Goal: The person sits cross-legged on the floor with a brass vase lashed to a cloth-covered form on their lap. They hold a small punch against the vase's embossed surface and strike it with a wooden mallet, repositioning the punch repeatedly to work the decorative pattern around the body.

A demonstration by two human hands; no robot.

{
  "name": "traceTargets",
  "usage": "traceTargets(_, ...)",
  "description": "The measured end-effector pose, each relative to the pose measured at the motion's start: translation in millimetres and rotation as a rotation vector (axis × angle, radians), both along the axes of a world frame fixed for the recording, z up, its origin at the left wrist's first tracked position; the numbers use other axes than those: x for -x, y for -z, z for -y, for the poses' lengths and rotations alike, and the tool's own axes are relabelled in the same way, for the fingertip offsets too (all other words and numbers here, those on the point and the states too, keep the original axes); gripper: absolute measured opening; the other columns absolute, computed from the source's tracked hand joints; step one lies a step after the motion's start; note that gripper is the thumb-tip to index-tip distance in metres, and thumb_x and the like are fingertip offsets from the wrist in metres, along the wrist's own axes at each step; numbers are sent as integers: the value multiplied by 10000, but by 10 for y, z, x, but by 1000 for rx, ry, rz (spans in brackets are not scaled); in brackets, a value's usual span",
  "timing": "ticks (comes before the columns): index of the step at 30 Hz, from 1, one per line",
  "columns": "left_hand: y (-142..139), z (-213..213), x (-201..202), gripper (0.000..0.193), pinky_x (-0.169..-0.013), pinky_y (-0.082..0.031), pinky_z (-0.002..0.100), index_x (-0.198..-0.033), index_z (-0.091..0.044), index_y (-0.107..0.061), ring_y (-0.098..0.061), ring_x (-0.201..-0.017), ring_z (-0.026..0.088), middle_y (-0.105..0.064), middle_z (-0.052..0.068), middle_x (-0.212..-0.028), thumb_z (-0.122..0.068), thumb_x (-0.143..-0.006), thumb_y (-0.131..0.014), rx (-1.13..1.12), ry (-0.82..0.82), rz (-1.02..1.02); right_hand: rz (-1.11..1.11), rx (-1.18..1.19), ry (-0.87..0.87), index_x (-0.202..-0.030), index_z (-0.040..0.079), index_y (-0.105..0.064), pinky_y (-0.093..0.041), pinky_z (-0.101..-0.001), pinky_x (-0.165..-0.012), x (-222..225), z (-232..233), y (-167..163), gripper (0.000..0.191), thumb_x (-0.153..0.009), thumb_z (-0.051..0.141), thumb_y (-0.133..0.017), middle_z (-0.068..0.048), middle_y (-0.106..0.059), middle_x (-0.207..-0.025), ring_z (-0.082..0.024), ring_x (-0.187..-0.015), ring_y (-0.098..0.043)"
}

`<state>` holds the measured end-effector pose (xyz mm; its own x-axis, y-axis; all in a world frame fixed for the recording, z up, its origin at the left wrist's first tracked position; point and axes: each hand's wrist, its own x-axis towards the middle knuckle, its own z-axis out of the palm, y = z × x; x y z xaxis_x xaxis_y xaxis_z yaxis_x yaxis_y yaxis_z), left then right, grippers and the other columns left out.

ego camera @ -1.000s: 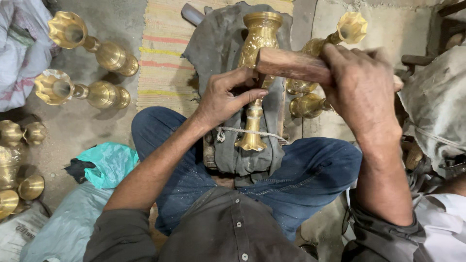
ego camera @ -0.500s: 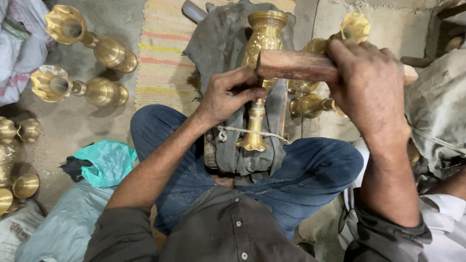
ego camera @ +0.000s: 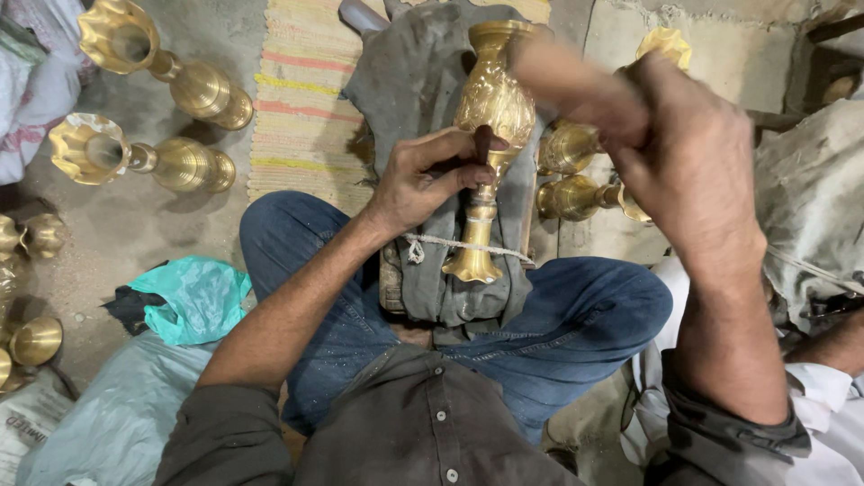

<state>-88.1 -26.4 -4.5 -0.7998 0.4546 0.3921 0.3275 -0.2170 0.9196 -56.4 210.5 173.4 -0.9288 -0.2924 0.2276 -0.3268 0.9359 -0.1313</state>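
Grey padded rest [ego camera: 409,81] across the lap, brass vase [ego camera: 490,117] tied down on it at centre. Right hand [ego camera: 693,171] clenched round a blurred wooden mallet [ego camera: 576,85], raised far right; left hand [ego camera: 427,175] pinching a thin punch [ego camera: 483,144] against the vase neck. Best struck squarely, punch steady

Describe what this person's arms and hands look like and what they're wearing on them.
Both hands, left hand and right hand, are bare: no gloves, rings or watch in view. The forearms are uncovered; dark grey-brown shirt sleeves are pushed up near the elbows. The right hand's fingers are motion-blurred.
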Motion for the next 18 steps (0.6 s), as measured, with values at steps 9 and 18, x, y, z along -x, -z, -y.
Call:
traceTargets(9, 147, -14, 11, 225, -837, -675, 298, -1104, -47, -727, -760, -952, 143, -749, 39, -1038, -154, -934, -828, 64, -102, -49, -170, -298, -170, -1011, 19, -601, -526, -493, -757, 32, 70, 22, 289, -820, 72, -811, -143, -698, -889, -325, -820, -698)
traceTargets(18, 211, 32, 22, 198, -901, -675, 286, -1132, -36, -713, -752, -1023, 149, -747, 64, -1152, -105, -960, -782, -36, -20, -7, -60, -180, -61, -1025, 0, -593, -531, -479, -732, 111, 108, 86, 273, -907, 96, -820, -173, -668, -913, -348, -813, -691)
